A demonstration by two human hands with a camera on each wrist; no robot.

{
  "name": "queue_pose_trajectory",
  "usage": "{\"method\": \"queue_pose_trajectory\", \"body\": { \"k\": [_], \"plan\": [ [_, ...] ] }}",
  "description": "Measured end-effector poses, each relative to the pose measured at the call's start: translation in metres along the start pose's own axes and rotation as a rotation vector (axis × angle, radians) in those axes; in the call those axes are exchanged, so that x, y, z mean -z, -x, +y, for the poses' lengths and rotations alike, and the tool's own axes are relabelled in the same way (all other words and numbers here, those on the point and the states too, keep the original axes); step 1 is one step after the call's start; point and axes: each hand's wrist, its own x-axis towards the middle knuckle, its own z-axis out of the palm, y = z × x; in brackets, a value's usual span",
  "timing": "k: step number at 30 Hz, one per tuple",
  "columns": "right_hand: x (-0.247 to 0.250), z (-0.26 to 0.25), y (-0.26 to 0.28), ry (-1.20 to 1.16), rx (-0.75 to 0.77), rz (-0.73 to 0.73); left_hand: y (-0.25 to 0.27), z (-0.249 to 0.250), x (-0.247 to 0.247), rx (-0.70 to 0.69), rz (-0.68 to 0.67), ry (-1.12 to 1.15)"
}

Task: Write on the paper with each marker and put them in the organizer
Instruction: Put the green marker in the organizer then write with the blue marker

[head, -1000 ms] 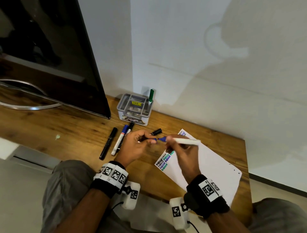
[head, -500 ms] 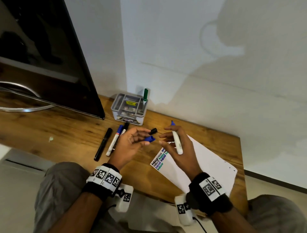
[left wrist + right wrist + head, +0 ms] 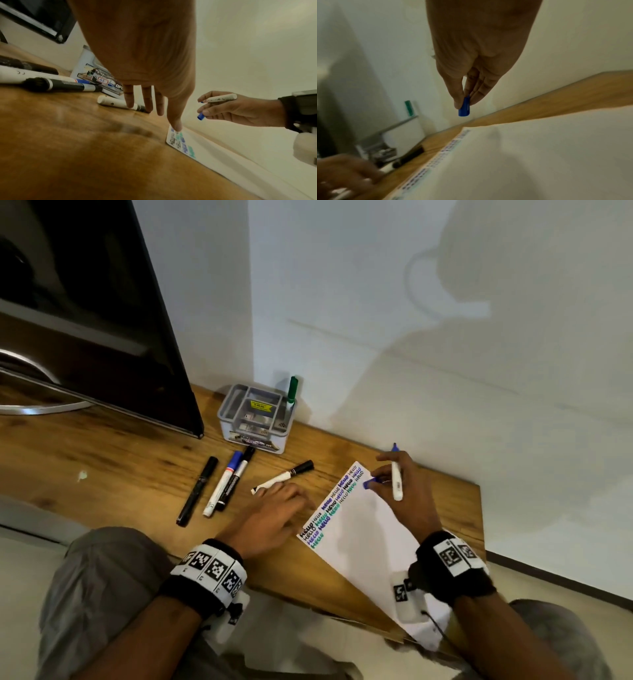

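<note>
My right hand (image 3: pixel 388 479) hovers over the far corner of the white paper (image 3: pixel 370 542). An uncapped blue marker (image 3: pixel 396 481) sits between its fingers, tip pointing up. Its thumb and fingertips pinch the blue cap (image 3: pixel 464 107), also seen as the cap (image 3: pixel 200 117) in the left wrist view. My left hand (image 3: pixel 277 511) lies flat on the desk with straight fingers, one fingertip (image 3: pixel 176 126) touching the paper's left edge near the rows of written words. The grey organizer (image 3: pixel 236 414) stands by the wall with a green marker (image 3: pixel 292 390) upright in it.
On the wooden desk (image 3: pixel 120 474) lie a black marker (image 3: pixel 198 491), a blue-capped white marker (image 3: pixel 222 484), a black-and-grey marker (image 3: pixel 237 477) and a black-capped white marker (image 3: pixel 284 475) just beyond my left fingers. A dark monitor (image 3: pixel 102 320) stands at the left.
The cap came off the blue marker into my left hand. Now my right hand holds both cap and marker, and my left hand has dropped flat onto the desk by the paper.
</note>
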Motion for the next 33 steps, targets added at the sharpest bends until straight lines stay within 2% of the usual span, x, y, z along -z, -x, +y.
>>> {"method": "queue_pose_trajectory", "body": {
  "k": [2,5,11,16,18,20,22,24,26,28,29,33],
  "plan": [
    [0.027,0.024,-0.006,0.111,-0.019,0.013,0.0,-0.002,-0.008,0.001,-0.062,-0.038],
    [0.056,0.049,-0.007,0.255,-0.054,0.049,-0.001,-0.003,-0.011,-0.003,-0.069,-0.102],
    [0.063,0.076,-0.004,0.416,-0.066,0.109,0.001,-0.005,-0.016,0.017,-0.11,-0.11],
    [0.057,0.081,-0.006,0.413,-0.133,0.104,0.001,-0.004,-0.016,0.053,-0.115,-0.1],
    [0.061,0.071,-0.005,0.412,-0.122,0.206,0.002,-0.004,-0.015,0.055,-0.093,-0.097],
    [0.065,0.055,-0.003,0.294,-0.092,0.355,0.003,-0.004,-0.015,0.061,-0.079,-0.101],
    [0.064,0.032,0.005,0.018,-0.046,0.414,0.003,-0.003,-0.015,0.072,-0.084,-0.123],
    [0.05,0.008,0.019,-0.258,-0.05,0.32,0.001,-0.001,-0.017,0.078,-0.079,-0.141],
    [0.024,-0.006,0.037,-0.415,-0.08,0.074,-0.001,-0.001,-0.018,0.09,-0.081,-0.141],
    [-0.007,-0.007,0.054,-0.438,-0.095,-0.178,-0.001,-0.002,-0.017,0.106,-0.097,-0.129],
    [-0.021,-0.004,0.061,-0.427,-0.105,-0.251,0.0,-0.003,-0.017,0.114,-0.108,-0.127],
    [-0.048,0.017,0.074,-0.349,-0.104,-0.378,0.0,-0.004,-0.017,0.114,-0.142,-0.159]
  ]
}}
